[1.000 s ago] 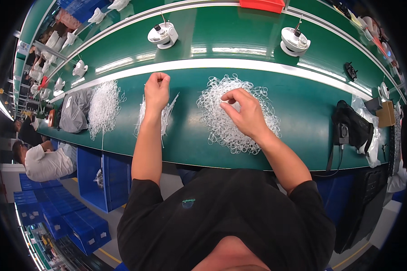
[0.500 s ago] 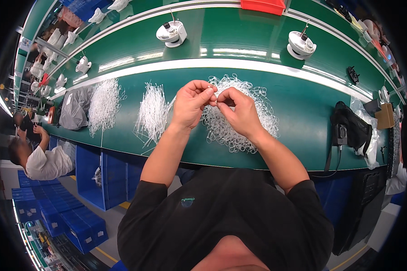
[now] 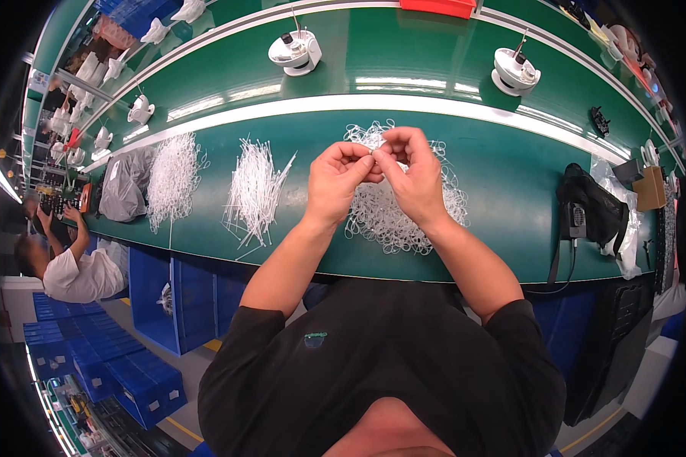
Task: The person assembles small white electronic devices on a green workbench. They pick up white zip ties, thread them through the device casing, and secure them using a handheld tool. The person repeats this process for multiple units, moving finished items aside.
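Note:
My left hand (image 3: 335, 181) and my right hand (image 3: 415, 183) meet fingertip to fingertip above a broad heap of looped white cable ties (image 3: 385, 225). Both are closed in a pinch on a thin white cable tie, mostly hidden by the fingers. Left of my hands lies a loose pile of straight white cable ties (image 3: 253, 186), roughly aligned lengthwise. Farther left is another pile of thin white ties (image 3: 174, 179), some with curled ends.
The green bench (image 3: 511, 206) carries a grey plastic bag (image 3: 123, 186) at left and a black bag (image 3: 587, 206) at right. Beyond a white rail, white devices (image 3: 294, 53) stand on a green surface. A person (image 3: 84, 266) works at far left, near blue bins (image 3: 141, 381).
Both hands have shifted slightly right and stay pinched together, with the right hand turned more upright. The white devices beyond the rail have moved slightly right in view.

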`<state>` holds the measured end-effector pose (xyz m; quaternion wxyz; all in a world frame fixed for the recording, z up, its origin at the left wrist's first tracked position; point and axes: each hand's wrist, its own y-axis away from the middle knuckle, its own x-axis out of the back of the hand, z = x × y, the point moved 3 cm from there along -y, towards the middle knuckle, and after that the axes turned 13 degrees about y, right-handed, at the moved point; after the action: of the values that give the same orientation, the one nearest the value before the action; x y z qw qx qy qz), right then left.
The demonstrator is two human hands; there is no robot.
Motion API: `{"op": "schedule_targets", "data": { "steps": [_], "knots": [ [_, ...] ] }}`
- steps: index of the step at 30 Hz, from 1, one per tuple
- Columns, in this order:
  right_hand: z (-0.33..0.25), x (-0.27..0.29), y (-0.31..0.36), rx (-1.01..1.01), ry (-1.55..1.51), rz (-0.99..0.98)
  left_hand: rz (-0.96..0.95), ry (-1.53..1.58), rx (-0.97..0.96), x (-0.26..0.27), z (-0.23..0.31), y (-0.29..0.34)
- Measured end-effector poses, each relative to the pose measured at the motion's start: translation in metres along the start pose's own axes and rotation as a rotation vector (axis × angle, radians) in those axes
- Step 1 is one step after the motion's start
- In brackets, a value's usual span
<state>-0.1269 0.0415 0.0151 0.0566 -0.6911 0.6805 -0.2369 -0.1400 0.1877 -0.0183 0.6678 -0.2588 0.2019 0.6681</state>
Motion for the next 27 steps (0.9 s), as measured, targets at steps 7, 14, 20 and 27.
{"op": "schedule_targets", "data": {
  "steps": [7,14,20,27],
  "knots": [
    [-0.0094,0.0048,-0.0010,0.176,0.220,0.001,0.041,0.041,-0.023,0.0034,0.0044,-0.0059],
    [-0.0057,0.0025,-0.0029,0.168,0.231,-0.035,0.055,0.022,-0.017,0.0071,0.0053,-0.0059],
    [-0.0035,0.0022,-0.0023,0.146,0.236,-0.063,0.048,-0.020,-0.021,0.0085,0.0027,-0.0042],
    [-0.0020,0.0015,-0.0010,0.091,0.192,-0.055,0.020,-0.176,-0.026,0.0014,0.0024,0.0026]
  ]
}}
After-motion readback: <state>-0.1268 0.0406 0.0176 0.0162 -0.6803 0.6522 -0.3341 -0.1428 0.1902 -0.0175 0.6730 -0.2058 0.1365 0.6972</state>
